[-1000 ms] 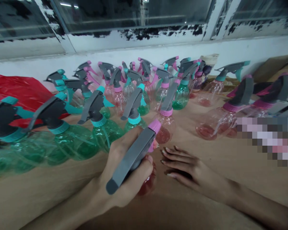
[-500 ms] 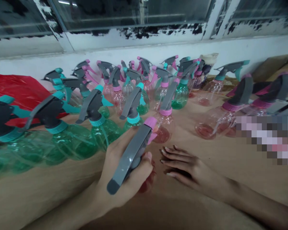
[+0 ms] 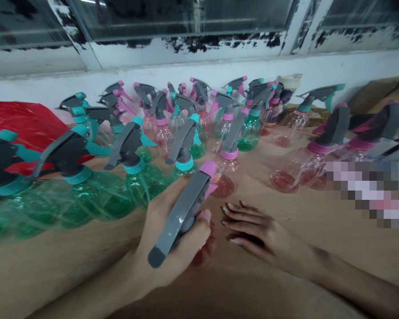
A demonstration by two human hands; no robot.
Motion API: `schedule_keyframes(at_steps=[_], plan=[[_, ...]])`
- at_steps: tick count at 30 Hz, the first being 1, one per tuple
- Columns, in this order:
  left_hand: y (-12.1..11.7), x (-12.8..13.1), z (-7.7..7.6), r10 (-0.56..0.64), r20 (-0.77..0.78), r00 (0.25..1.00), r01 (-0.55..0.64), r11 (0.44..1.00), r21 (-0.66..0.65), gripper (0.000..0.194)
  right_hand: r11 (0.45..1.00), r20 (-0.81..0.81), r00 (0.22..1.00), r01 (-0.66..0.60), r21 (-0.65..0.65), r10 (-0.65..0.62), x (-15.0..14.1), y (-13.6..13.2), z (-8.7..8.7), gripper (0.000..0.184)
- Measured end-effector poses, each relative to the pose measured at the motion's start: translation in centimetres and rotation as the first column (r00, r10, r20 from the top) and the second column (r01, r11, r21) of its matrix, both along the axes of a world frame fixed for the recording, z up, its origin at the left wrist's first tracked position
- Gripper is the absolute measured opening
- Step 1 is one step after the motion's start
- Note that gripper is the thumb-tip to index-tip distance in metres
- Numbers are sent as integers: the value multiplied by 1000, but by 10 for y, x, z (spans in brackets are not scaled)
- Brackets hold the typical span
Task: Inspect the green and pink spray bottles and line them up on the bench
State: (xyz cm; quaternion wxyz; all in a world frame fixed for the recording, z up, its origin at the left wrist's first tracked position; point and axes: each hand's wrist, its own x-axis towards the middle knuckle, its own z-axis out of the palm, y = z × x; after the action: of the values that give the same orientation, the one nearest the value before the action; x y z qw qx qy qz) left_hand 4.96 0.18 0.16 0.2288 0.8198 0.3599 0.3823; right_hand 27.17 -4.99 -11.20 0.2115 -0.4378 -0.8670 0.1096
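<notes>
My left hand (image 3: 166,230) is wrapped round the neck of a spray bottle (image 3: 182,212) with a grey head, a pink nozzle and a pinkish-red base. Most of that bottle's body is hidden behind my fingers. My right hand (image 3: 252,228) lies on the brown tabletop to the right, fingers stretched out, holding nothing. Just beyond my hands stands a clear pink spray bottle (image 3: 228,173) with a pink collar. Green spray bottles (image 3: 146,181) with teal collars stand close on the left.
Several more spray bottles (image 3: 161,128) crowd the back of the brown table (image 3: 286,248). Red plastic (image 3: 26,124) lies at the left. Pink bottles (image 3: 289,173) stand at the right beside a blurred-out patch. A white wall (image 3: 193,68) with windows closes off the back.
</notes>
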Motion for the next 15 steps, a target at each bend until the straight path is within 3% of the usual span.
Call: schedule_keyframes(at_steps=[9, 15], plan=[[1, 0, 1, -52, 6, 999, 52, 998, -33, 28, 1000, -58, 998, 2, 11, -1, 0, 0, -2, 34], [1, 0, 1, -34, -3, 999, 34, 999, -39, 19, 1000, -27, 1000, 10, -2, -10, -1, -1, 1, 34]])
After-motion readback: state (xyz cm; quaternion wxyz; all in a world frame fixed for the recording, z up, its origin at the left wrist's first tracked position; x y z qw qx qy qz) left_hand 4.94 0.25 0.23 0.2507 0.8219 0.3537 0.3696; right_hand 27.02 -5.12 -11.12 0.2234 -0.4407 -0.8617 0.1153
